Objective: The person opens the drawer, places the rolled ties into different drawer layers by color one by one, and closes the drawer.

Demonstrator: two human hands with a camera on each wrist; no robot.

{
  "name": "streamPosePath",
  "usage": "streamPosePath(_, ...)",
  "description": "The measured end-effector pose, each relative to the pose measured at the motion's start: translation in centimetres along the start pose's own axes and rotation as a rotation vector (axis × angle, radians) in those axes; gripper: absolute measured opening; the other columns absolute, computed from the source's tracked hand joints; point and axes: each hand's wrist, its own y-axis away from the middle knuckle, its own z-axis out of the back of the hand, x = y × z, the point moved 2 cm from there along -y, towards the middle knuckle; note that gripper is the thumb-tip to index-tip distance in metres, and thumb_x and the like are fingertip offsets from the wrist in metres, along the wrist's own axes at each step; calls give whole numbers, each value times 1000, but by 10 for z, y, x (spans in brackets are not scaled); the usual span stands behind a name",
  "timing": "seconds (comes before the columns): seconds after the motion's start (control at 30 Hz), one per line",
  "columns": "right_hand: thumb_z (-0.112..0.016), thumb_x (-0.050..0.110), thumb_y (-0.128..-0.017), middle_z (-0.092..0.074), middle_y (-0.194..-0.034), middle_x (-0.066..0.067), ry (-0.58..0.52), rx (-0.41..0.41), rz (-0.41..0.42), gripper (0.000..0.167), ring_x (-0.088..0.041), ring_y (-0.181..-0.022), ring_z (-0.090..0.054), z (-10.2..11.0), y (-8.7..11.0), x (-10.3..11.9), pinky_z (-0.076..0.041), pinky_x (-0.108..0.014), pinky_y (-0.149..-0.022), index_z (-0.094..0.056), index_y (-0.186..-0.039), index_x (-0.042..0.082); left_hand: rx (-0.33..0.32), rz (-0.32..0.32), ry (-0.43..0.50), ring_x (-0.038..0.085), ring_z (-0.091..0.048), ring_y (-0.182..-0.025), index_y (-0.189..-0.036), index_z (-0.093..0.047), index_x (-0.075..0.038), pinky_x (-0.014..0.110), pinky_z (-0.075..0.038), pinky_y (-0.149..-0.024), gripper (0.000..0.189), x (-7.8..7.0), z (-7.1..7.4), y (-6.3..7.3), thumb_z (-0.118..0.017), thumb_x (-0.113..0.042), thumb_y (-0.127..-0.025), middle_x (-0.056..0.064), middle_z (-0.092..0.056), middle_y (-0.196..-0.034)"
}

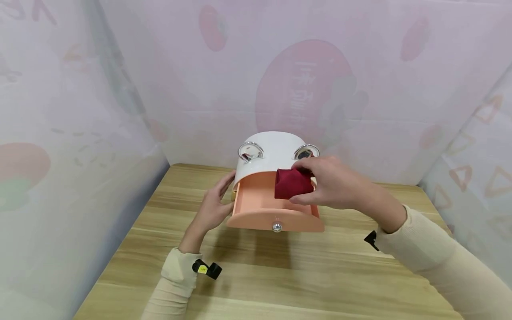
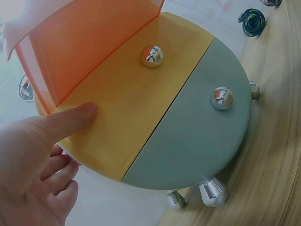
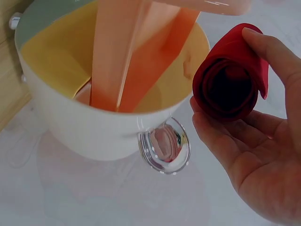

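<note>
A rolled dark red cloth (image 1: 294,183) is pinched between the thumb and fingers of my right hand (image 1: 334,184), above the right part of the pulled-out orange drawer (image 1: 256,194). In the right wrist view the end of the cloth roll (image 3: 230,89) shows its layers and dark hollow. The drawer belongs to a round white cabinet (image 1: 276,151) with two silver ear-like rings. My left hand (image 1: 214,206) lies against the cabinet's left side. Its thumb presses on the yellow drawer front (image 2: 136,103), while the other fingers reach along the side.
Below the yellow front sits a green drawer front (image 2: 197,117) with a round silver knob. Silver feet (image 2: 214,192) carry the cabinet on the wooden table (image 1: 340,266). A dark teal coiled thing (image 2: 252,22) lies beyond it. Printed cloth walls (image 1: 224,89) surround the table.
</note>
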Motion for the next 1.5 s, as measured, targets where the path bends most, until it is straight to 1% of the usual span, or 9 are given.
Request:
streamPosePath(0.2, -92, 35, -81, -73, -98, 5, -15, 9, 10, 50, -10, -83, -64, -12, -8, -1, -59, -26, -70, -72, -120, 12, -4, -9, -4, 28, -36, -159, -164, -38, -12, 35, -32, -130, 83, 0, -1, -1, -76, 6, -92, 12, -40, -169)
streamPosePath(0.33, -92, 36, -80, -73, -95, 8, -49, 21, 19, 48, -9, -81, -64, -19, -12, -1, -59, -26, -70, -72, -118, 14, -6, -11, -5, 28, -36, -159, -164, -38, -11, 35, -32, -130, 83, 0, -1, 0, -76, 6, -92, 12, -40, -169)
streamPosePath(0.43, -92, 36, -81, -73, -95, 7, -62, 29, 27, 49, -9, -81, -64, -24, -14, -1, -59, -26, -70, -72, -118, 13, -8, -11, -8, 28, -37, -159, -164, -38, -11, 36, -33, -130, 83, -1, -1, 0, -77, 5, -92, 13, -40, -169)
streamPosePath(0.6, -91, 37, -81, -75, -102, 2, -59, 42, 23, 55, -11, -84, -66, -30, -16, 1, -60, -24, -70, -70, -124, 9, -8, -9, -15, 28, -37, -159, -164, -38, -13, 38, -33, -130, 83, -2, 0, 0, -78, 3, -92, 12, -41, -169)
streamPosePath(0.8, -92, 35, -81, -76, -102, 2, -64, 28, 39, 52, -10, -83, -66, -37, -18, 1, -59, -23, -70, -72, -121, 9, -12, -2, -20, 28, -38, -158, -164, -39, -14, 40, -33, -130, 83, -3, 0, 0, -78, 2, -92, 11, -42, -168)
streamPosePath(0.97, -92, 35, -81, -76, -103, 2, -66, 32, 33, 53, -11, -84, -66, -43, -20, 0, -59, -23, -69, -72, -123, 9, -8, -3, -9, 28, -37, -158, -164, -39, -13, 40, -33, -131, 83, -3, -1, 0, -78, 3, -92, 11, -42, -168)
streamPosePath(1.13, -91, 35, -82, -76, -104, 2, -66, 38, 31, 54, -11, -85, -66, -45, -20, -2, -59, -23, -69, -72, -125, 8, -7, -4, -4, 28, -37, -158, -164, -38, -12, 39, -33, -131, 83, -3, -2, 0, -78, 3, -92, 12, -42, -168)
streamPosePath(1.27, -91, 35, -82, -76, -103, 1, -70, 35, 37, 53, -11, -84, -66, -46, -20, -3, -59, -23, -69, -72, -124, 8, -9, -7, -18, 29, -38, -158, -164, -38, -11, 39, -33, -130, 83, -2, -2, -1, -78, 3, -92, 12, -42, -168)
streamPosePath(1.5, -91, 35, -83, -76, -107, 0, -70, 61, 7, 56, -12, -85, -66, -50, -22, -6, -59, -23, -70, -71, -128, 8, -6, -4, -15, 29, -37, -159, -164, -37, -10, 41, -32, -131, 83, -1, -3, -1, -78, 2, -93, 14, -41, -168)
